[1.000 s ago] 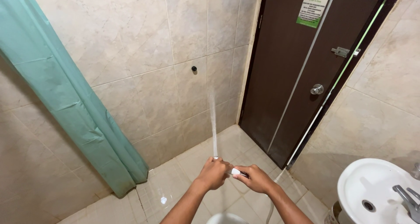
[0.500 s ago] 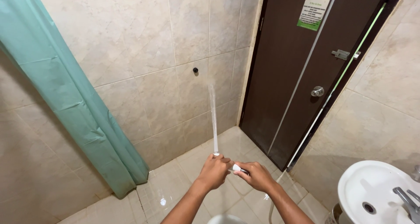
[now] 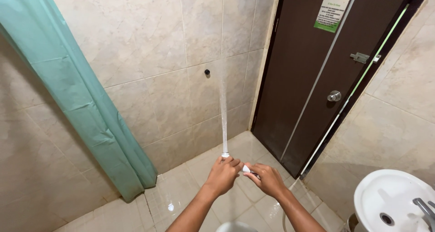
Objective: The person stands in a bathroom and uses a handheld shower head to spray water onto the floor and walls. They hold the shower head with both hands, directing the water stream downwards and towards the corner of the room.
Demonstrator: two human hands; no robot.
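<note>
We stand in a beige-tiled bathroom with a green shower curtain (image 3: pixel 86 105) on the left, a dark door (image 3: pixel 317 78) ahead and a white basin (image 3: pixel 394 200) at lower right. With the jet (image 3: pixel 223 118) striking the tiled wall (image 3: pixel 149 46), we judge a small tilt could wet the door or floor. Our left hand (image 3: pixel 223 175) is closed round the white sprayer head (image 3: pixel 225 155), and our right hand (image 3: pixel 268 180) is curled on its handle (image 3: pixel 246 169).

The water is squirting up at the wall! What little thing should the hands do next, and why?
Probably tip the sprayer down toward the floor. Both the left hand and the right hand grip it, and its jet shoots up along the tiled wall, close to the door. Aiming lower would likely keep the wall and door drier.
</note>
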